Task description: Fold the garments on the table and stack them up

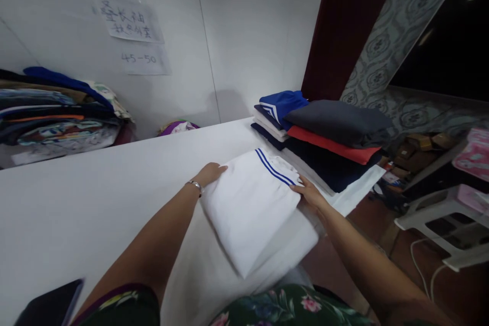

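Observation:
A white garment [248, 204] with two blue stripes across its far end lies folded between my hands, its near layers spreading over the table's front edge toward my body. Thumb on top, my left hand [210, 174] grips its far left edge; a silver bracelet circles that wrist. At the striped right end, my right hand [310, 192] pinches the cloth with its thumb above and other fingers mostly hidden. Just beyond it stands a stack of folded clothes, with a grey garment [340, 119] and a blue one [282, 104] on top.
Another clothes pile [57, 112] sits at the far left of the white table [95, 204]. A dark tablet-like object [51, 305] lies near left. Handwritten paper [132, 23] is on the wall. A white stool [439, 219] stands on the floor at right.

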The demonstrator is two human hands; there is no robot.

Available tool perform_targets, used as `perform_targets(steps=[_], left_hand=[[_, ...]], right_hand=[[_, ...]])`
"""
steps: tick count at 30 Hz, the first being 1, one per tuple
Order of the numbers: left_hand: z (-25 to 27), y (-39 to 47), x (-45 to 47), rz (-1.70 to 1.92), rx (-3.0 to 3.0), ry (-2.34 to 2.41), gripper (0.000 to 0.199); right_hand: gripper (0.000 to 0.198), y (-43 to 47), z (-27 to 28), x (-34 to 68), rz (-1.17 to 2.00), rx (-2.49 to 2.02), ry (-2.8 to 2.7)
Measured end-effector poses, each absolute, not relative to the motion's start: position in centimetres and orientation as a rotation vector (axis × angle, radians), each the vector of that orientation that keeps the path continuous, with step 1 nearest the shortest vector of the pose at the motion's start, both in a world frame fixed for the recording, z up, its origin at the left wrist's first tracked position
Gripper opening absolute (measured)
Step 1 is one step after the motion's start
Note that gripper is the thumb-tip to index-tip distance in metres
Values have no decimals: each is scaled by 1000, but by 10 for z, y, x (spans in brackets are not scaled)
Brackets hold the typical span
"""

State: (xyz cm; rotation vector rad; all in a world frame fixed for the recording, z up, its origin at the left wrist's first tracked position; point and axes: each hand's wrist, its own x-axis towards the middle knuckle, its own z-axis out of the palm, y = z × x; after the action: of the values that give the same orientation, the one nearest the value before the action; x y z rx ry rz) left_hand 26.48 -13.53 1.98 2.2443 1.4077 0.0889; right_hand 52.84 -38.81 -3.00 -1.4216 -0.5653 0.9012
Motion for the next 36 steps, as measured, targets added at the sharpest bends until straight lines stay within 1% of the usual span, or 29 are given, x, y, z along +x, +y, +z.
perform_targets(steps=[3, 7, 10, 13, 16, 18, 21, 23, 24, 27, 30, 33, 36], left_hand=[[22, -136, 225, 123, 2179, 1550, 39], [18, -149, 161, 183, 2041, 1746, 47], [8, -167, 129, 223, 1906, 1854, 54], [-1, -179, 116, 246, 1781, 1897, 57], [-3, -184, 116, 295, 1718, 1888, 59], [0, -186, 116, 337, 1674, 1858, 63], [5, -190, 110, 371, 1582, 1754, 68], [7, -192, 105, 370, 1517, 1617, 67], [7, -193, 104, 370, 1492, 1553, 65], [8, -197, 106, 400, 1477, 1478, 58], [8, -213, 116, 478, 1433, 1503, 54], [2, -248, 125, 532, 1330, 1436, 56], [-8, -285, 124, 547, 1321, 1330, 63]], right_hand=[[83, -344, -16, 521, 986, -1402, -492], [85, -278, 8, 500, 1060, -1335, -662], [78, -237, 11, 483, 1050, -1333, -764], [71, -219, -2, 470, 1019, -1444, -709], [76, -230, -18, 466, 974, -1509, -605], [81, -253, -25, 463, 981, -1456, -534], [90, -305, -30, 449, 1081, -1328, -483], [94, -340, -33, 432, 1187, -1306, -487], [92, -353, -34, 422, 1231, -1311, -499], [74, -373, -34, 401, 1347, -1215, -628], [61, -368, -25, 405, 1301, -1181, -723], [60, -365, -14, 429, 1258, -1267, -798], [66, -380, -12, 452, 1313, -1309, -895]])
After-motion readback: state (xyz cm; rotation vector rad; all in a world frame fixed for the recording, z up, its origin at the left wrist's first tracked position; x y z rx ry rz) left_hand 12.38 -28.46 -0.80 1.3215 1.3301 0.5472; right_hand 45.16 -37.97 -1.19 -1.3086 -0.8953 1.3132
